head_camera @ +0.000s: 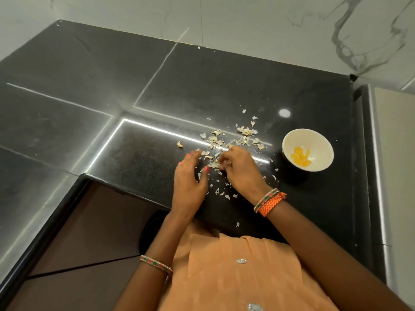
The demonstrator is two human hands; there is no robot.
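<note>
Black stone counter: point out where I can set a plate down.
Free: the black polished stone counter left of the left hand, back to the white marble wall. Crowded: pale papery peel scraps around the right hand, up to the white round bowl.

Short-sleeved peach-orange pleated top (224,272) with small silver studs (241,261) down the front, a beaded red-green-white bangle (156,264) on the left wrist, a matching second bangle (265,199) beside a braided orange cord band (273,204) on the right, and coral-pink polished nails (187,155) on the left hand (190,176).
</note>
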